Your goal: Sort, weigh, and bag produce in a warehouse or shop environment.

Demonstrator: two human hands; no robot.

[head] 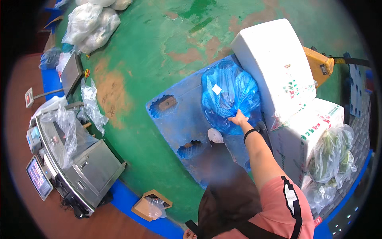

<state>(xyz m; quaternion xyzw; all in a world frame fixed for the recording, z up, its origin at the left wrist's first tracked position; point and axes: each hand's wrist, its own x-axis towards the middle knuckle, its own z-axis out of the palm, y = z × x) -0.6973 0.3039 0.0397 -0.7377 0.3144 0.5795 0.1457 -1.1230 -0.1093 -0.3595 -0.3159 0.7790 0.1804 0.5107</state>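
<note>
My right hand (238,118) grips the gathered neck of a blue see-through plastic bag (222,98). Blue netting shows through the film, though what the netting holds is hard to make out. A white label (216,89) is on the bag. Under it lies a worn blue plastic pallet (185,119) with broken holes, and one of my shoes (215,136) stands on that pallet. My left hand (189,235) shows only in part at the bottom edge, beside a flat black object (193,227); its grip is mostly cut off.
White foam boxes (274,59) stand along the bag's right, with a yellow pallet jack (317,65) behind. Bagged leafy vegetables (331,158) lean there. To the left are a steel cabinet (100,167) with a screen (38,177), a platform scale (71,73) and white filled bags (92,28).
</note>
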